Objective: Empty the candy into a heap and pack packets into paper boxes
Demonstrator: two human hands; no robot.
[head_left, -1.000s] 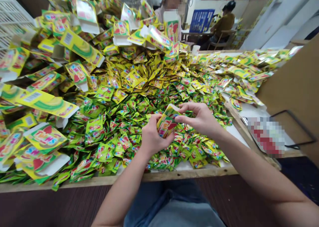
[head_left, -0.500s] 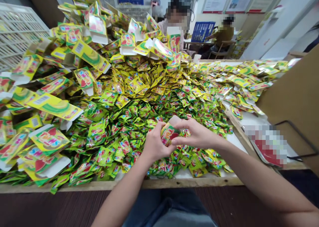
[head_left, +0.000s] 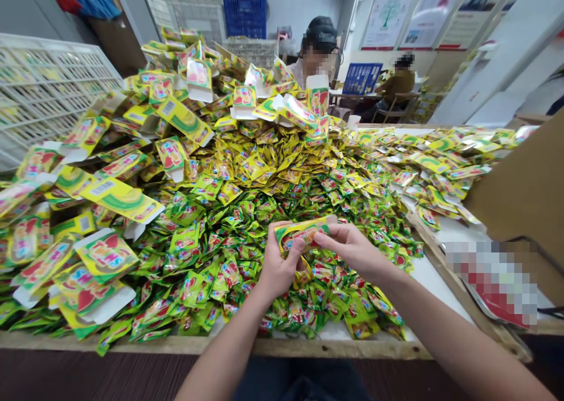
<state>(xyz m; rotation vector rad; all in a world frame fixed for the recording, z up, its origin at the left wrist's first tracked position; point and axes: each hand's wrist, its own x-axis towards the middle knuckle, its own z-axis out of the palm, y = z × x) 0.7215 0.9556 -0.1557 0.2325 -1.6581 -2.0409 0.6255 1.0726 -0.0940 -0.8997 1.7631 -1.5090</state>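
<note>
Between my two hands is a small yellow-and-green printed carton (head_left: 302, 234), lying nearly level with its long printed side toward me. My left hand (head_left: 279, 266) wraps around its left end, thumb across the front. At the right end, beside a pale flap, my right hand (head_left: 352, 247) pinches the carton between thumb and fingers. A yellow packet (head_left: 303, 276) shows just below my left fingers; whether they hold it I cannot tell. Under both hands spreads a heap of green packets (head_left: 233, 272), with yellow packets (head_left: 251, 163) behind.
Many cartons (head_left: 106, 254) are piled at the left, some with open flaps, beside a white crate (head_left: 53, 84). More cartons (head_left: 440, 160) lie beyond a wooden divider (head_left: 445, 272) at the right, near a cardboard box (head_left: 520, 195). Two people (head_left: 318, 43) sit farther back.
The carton has turned from steeply tilted to nearly level, its long side now facing me. My right hand has shifted along to its right end. The view has tilted up slightly.
</note>
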